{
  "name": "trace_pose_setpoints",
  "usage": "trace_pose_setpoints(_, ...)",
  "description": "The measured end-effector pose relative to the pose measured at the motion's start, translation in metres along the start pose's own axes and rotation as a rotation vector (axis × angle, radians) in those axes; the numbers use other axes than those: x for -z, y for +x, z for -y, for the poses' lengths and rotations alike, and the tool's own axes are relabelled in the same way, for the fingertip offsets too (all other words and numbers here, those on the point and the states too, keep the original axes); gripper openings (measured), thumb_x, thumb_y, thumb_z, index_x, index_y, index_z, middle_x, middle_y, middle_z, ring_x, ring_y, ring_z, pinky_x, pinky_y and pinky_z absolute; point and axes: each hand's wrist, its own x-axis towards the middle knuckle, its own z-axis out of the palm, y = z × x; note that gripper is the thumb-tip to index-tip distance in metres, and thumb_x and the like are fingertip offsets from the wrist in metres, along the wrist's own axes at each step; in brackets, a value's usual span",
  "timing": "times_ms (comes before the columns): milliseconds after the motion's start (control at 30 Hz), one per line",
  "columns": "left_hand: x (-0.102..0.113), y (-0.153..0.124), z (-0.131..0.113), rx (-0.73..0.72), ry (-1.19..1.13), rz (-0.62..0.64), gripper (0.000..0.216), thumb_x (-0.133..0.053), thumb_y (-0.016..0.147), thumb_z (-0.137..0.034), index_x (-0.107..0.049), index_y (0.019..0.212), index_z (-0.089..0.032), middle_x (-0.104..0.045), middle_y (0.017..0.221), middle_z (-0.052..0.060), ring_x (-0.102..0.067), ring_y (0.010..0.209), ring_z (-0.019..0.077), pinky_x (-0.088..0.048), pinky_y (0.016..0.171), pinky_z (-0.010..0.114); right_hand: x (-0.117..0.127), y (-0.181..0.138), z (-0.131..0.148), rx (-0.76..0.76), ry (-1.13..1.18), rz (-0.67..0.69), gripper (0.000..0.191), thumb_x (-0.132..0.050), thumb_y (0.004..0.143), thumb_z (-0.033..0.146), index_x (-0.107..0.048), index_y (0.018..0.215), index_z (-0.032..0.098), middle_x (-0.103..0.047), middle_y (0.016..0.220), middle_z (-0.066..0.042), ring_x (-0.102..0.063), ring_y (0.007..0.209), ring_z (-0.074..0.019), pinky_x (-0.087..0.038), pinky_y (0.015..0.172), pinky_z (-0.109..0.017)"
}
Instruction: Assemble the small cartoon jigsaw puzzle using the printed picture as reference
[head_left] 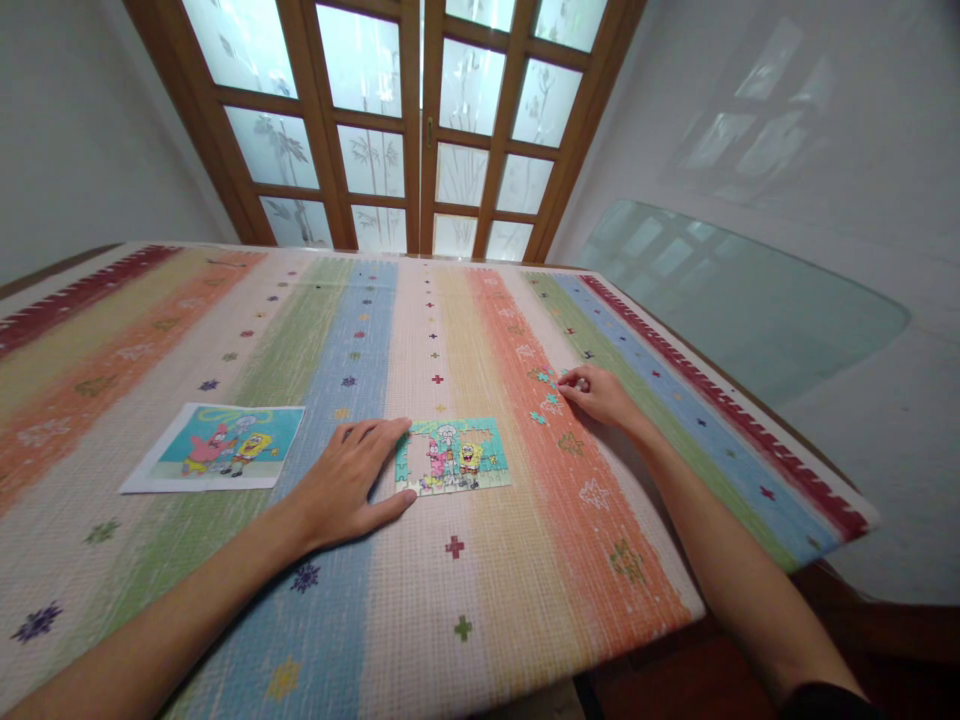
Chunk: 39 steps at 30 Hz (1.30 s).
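Observation:
A partly assembled jigsaw puzzle (pixel 451 468) of cartoon figures lies flat on the striped tablecloth, with gaps at its left part and upper right. My left hand (pixel 349 485) rests beside it, thumb and fingers spread, the tips touching its left edge. To the right, several loose turquoise puzzle pieces (pixel 538 416) are scattered on the orange stripe. Among them my right hand (pixel 598 394) pinches with thumb and fingertips at a puzzle piece, mostly hidden by the fingers. A ring shows on one finger.
Left of my left hand lies a printed picture (pixel 217 447) with the same cartoon figures. The striped tablecloth (pixel 420 620) covers the table, whose near edge drops off at the lower right. Wooden glass-paned doors (pixel 416 130) stand beyond, and a white wall (pixel 825 150) is at right.

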Motion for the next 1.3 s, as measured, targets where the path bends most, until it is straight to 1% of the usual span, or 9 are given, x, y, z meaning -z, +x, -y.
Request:
trace_pose_setpoints(133, -0.001, 0.0, 0.0, 0.006, 0.003, 0.009, 0.065, -0.053, 0.094, -0.053, -0.038, 0.146, -0.017, -0.059, 0.137, 0.017, -0.054, 0.122, 0.0365, -0.04, 0.105, 0.054, 0.003, 0.0, -0.003, -0.029, 0.037, 0.023, 0.016, -0.066, 0.083, 0.036, -0.074, 0.079, 0.022, -0.069, 0.079, -0.008, -0.062, 0.071, -0.0227, -0.048, 0.069, -0.035)
trace_pose_setpoints(233, -0.001, 0.0, 0.0, 0.002, -0.001, 0.009, 0.065, -0.052, 0.094, -0.053, -0.037, 0.146, -0.017, -0.058, 0.137, 0.017, -0.053, 0.123, 0.0367, -0.04, 0.104, 0.054, 0.005, 0.0, -0.004, -0.044, 0.055, 0.022, 0.019, -0.067, 0.083, 0.038, -0.076, 0.088, 0.021, -0.07, 0.083, -0.009, -0.061, 0.069, -0.0217, -0.047, 0.068, -0.034)
trace_pose_setpoints(367, -0.001, -0.001, 0.001, 0.001, -0.008, 0.004, 0.066, -0.052, 0.094, -0.053, -0.035, 0.147, -0.019, -0.058, 0.138, 0.016, -0.053, 0.123, 0.0371, -0.04, 0.104, 0.055, 0.006, -0.001, -0.003, -0.003, 0.057, 0.048, 0.023, -0.065, 0.085, 0.035, -0.079, 0.097, 0.021, -0.071, 0.085, -0.009, -0.061, 0.069, -0.0213, -0.048, 0.069, -0.034)
trace_pose_setpoints(500, 0.0, 0.0, 0.001, -0.002, -0.01, 0.002, 0.066, -0.053, 0.094, -0.052, -0.035, 0.147, -0.019, -0.059, 0.137, 0.016, -0.054, 0.121, 0.0375, -0.041, 0.103, 0.056, 0.006, -0.001, -0.001, 0.017, 0.05, 0.049, 0.019, -0.065, 0.083, 0.033, -0.079, 0.088, 0.021, -0.07, 0.082, -0.008, -0.061, 0.07, -0.021, -0.048, 0.068, -0.034)
trace_pose_setpoints(700, 0.0, 0.0, 0.0, 0.004, -0.007, 0.004, 0.065, -0.053, 0.094, -0.052, -0.034, 0.147, -0.021, -0.058, 0.137, 0.016, -0.053, 0.122, 0.0365, -0.041, 0.104, 0.055, 0.007, -0.001, -0.002, -0.013, 0.069, 0.045, 0.017, -0.067, 0.081, 0.037, -0.074, 0.079, 0.021, -0.07, 0.076, -0.007, -0.06, 0.066, -0.0203, -0.046, 0.064, -0.032)
trace_pose_setpoints(867, 0.001, 0.0, -0.001, 0.002, -0.008, 0.014, 0.065, -0.053, 0.094, -0.053, -0.035, 0.146, -0.019, -0.058, 0.137, 0.017, -0.054, 0.122, 0.0369, -0.04, 0.103, 0.054, 0.006, -0.001, 0.003, -0.042, 0.086, 0.081, 0.019, -0.066, 0.083, 0.04, -0.073, 0.08, 0.022, -0.071, 0.076, -0.008, -0.061, 0.066, -0.0211, -0.046, 0.063, -0.033)
trace_pose_setpoints(1033, 0.0, 0.0, 0.001, -0.003, 0.002, 0.014, 0.066, -0.053, 0.094, -0.053, -0.033, 0.147, -0.019, -0.058, 0.138, 0.017, -0.053, 0.123, 0.0368, -0.04, 0.104, 0.055, 0.003, -0.002, 0.007, -0.02, 0.058, 0.027, 0.018, -0.067, 0.081, 0.039, -0.074, 0.079, 0.022, -0.074, 0.083, -0.01, -0.063, 0.071, -0.0225, -0.048, 0.068, -0.035)
trace_pose_setpoints(1133, 0.0, 0.0, 0.0, 0.005, -0.008, 0.011, 0.066, -0.054, 0.093, -0.053, -0.033, 0.147, -0.021, -0.057, 0.139, 0.016, -0.053, 0.124, 0.0368, -0.04, 0.105, 0.055, 0.001, -0.002, 0.007, -0.019, 0.065, 0.018, 0.017, -0.067, 0.081, 0.039, -0.074, 0.079, 0.023, -0.074, 0.08, -0.009, -0.063, 0.07, -0.0226, -0.048, 0.066, -0.035)
trace_pose_setpoints(1300, 0.001, 0.001, -0.001, 0.009, -0.02, 0.007, 0.065, -0.054, 0.093, -0.052, -0.037, 0.147, -0.019, -0.058, 0.138, 0.016, -0.054, 0.122, 0.0372, -0.04, 0.104, 0.054, 0.001, -0.001, 0.006, -0.029, 0.103, 0.033, 0.016, -0.065, 0.08, 0.035, -0.075, 0.079, 0.023, -0.074, 0.077, -0.008, -0.063, 0.068, -0.0221, -0.049, 0.066, -0.035)
